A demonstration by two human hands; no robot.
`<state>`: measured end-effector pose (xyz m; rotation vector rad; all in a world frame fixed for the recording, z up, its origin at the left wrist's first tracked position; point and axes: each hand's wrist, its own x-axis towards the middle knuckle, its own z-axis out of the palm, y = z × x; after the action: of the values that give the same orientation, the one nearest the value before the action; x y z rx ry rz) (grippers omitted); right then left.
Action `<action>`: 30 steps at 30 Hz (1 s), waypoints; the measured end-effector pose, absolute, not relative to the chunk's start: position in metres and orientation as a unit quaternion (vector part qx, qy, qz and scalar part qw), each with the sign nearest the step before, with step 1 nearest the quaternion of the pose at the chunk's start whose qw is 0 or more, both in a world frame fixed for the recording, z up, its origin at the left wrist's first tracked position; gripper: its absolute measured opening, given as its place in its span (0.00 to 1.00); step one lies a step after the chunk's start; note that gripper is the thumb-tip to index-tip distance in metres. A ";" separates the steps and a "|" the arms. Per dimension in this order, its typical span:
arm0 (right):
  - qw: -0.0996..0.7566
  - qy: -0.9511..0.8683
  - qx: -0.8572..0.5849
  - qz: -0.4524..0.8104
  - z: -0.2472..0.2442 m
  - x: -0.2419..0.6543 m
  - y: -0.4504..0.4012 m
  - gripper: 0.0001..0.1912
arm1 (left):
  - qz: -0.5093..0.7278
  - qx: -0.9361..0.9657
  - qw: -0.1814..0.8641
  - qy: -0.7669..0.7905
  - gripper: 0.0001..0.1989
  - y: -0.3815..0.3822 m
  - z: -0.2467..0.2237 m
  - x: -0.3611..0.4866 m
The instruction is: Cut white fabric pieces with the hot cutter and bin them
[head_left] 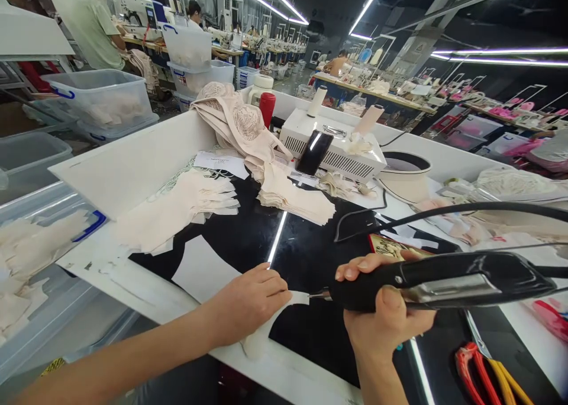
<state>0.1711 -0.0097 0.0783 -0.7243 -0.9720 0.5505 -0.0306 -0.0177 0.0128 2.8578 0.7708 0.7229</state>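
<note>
My right hand [377, 316] is wrapped round a black hand-held power tool [444, 283] with a thin metal tip and cables trailing right. That tip points left and meets the end of a pale fabric piece [298, 298]. My left hand [248, 303], fingers closed, grips the same fabric piece near the table's front edge; part of the piece is hidden under the hand. Beyond my left hand lies a flat white sheet [206, 269]. A fanned stack of cream fabric pieces [177, 206] is to the left, and another cream stack [295, 198] lies further back.
Red- and yellow-handled scissors [481, 372] lie at right. A white machine box [332, 141] with a phone [314, 152] leaning on it stands behind. Clear plastic bins [104, 97] are at left. A person in a pale shirt [82, 23] is beyond them.
</note>
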 end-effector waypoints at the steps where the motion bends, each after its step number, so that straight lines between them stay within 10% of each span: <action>1: 0.787 -0.452 -0.336 0.254 0.079 0.171 -0.010 0.22 | 0.233 0.938 0.045 0.255 0.13 -0.018 0.013 -0.030; 30: 0.787 -0.455 -0.336 0.246 0.077 0.169 -0.013 0.21 | 0.210 0.947 0.027 0.243 0.12 -0.020 0.022 -0.027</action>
<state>0.1692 -0.0130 0.0772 -0.7231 -0.9804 0.5306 -0.0271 -0.0198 0.0219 2.9240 0.7501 0.6472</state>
